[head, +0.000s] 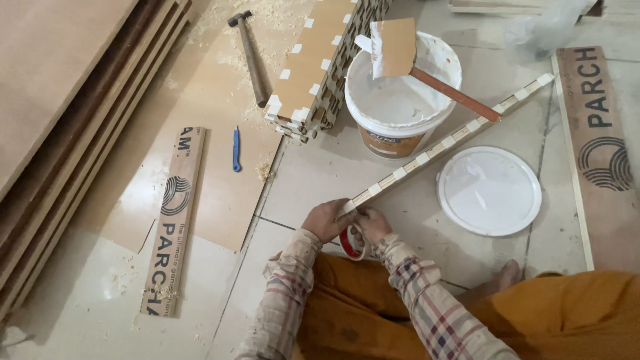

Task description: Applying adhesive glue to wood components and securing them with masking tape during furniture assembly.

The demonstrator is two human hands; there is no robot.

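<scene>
Fingers (pixel 347 212) closed around wooden strip (pixel 453 137)

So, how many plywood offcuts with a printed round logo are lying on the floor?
2. One printed plywood strip lies on the left, beside the blue utility knife. The other printed plywood strip lies at the right edge, next to the white bucket lid. More may be hidden.

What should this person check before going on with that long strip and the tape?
1. Left hand grips strip end: ok.
2. Right hand on the strip, tape roll just below it: ok.
3. Far end of strip rests clear of bucket: ok.
4. Lid lies apart from strip: ok.
5. Tape end stuck down: cannot tell.
</scene>
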